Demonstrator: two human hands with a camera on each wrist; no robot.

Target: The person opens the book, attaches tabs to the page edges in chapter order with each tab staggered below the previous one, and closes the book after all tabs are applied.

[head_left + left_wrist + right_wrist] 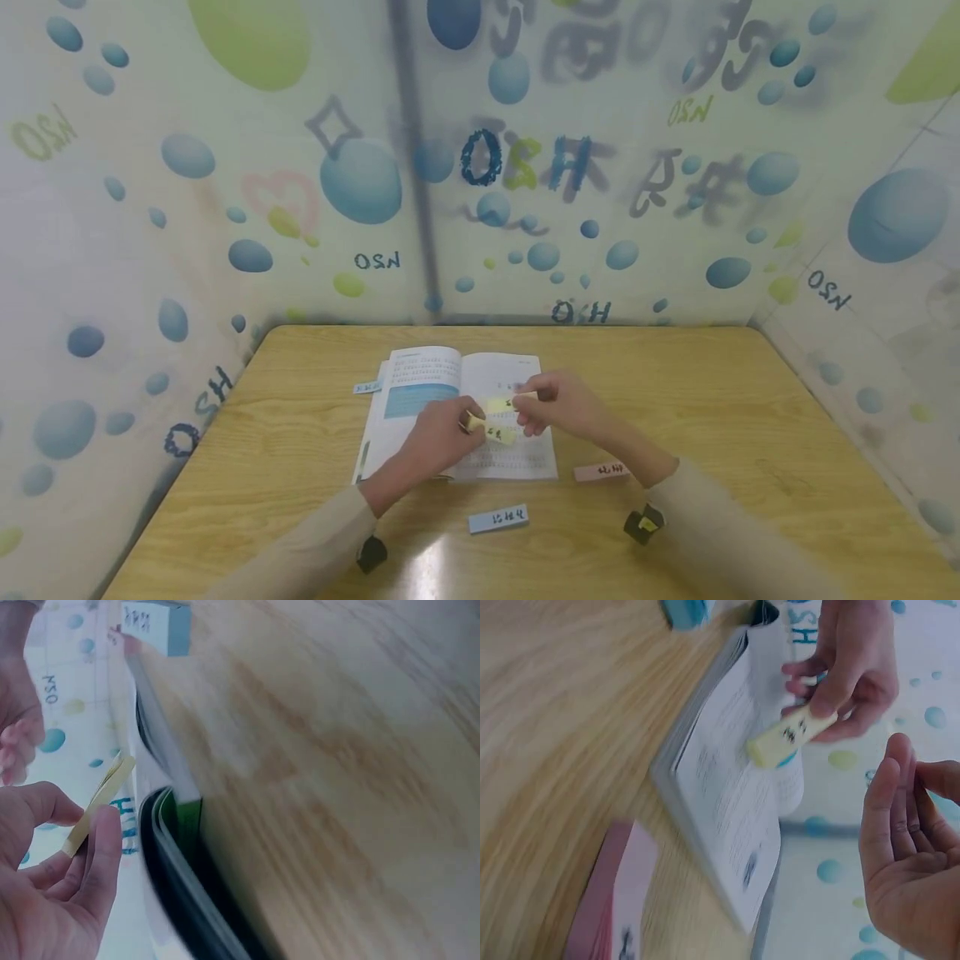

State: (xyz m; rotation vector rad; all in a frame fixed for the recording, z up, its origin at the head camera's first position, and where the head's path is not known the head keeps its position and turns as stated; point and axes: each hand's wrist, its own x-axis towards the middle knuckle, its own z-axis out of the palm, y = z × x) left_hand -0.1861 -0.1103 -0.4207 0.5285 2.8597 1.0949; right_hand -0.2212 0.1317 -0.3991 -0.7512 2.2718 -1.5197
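Observation:
My left hand pinches a pad of yellow sticky notes between thumb and fingers, over the open book. Dark handwriting marks the pad's face. Just right of it, my right hand has thumb and fingertips together at a yellow sticky note, which overlaps the right page in the head view. In the right wrist view that note is hidden behind the fingers. The book lies spread on the table, with print on both pages and a blue block on the left one.
A blue sticky-note pad lies in front of the book, and a pink pad sits by the right forearm. Another light-blue pad is at the book's left edge. The wooden table meets patterned walls.

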